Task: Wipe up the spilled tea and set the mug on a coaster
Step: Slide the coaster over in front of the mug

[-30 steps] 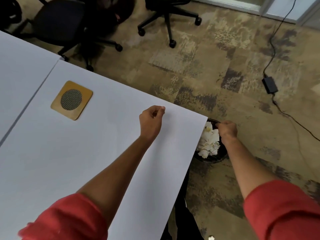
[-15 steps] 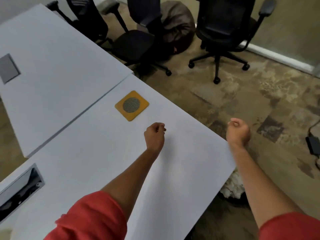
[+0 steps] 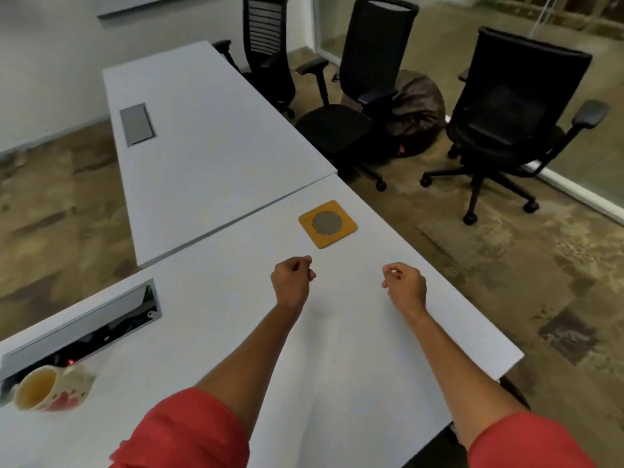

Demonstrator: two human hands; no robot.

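A yellow square coaster (image 3: pixel 327 223) with a grey mesh disc lies on the white table (image 3: pixel 219 332), bare. Just in front of it hover my left hand (image 3: pixel 292 282) and my right hand (image 3: pixel 405 287), both loosely curled with nothing in them. A cream mug (image 3: pixel 50 388) with red heart prints lies on its side at the table's near left, mouth toward me, far from both hands. No wet patch shows on the tabletop.
An open cable hatch (image 3: pixel 84 329) sits in the table just behind the mug. A second white table (image 3: pixel 202 130) adjoins at the back. Three black office chairs (image 3: pixel 506 123) and a dark beanbag (image 3: pixel 415 113) stand on the carpet to the right.
My right hand came up from the waste bin beside the table and now hovers over the tabletop. The view swung left and up, bringing the mug into sight; the bin is out of view.
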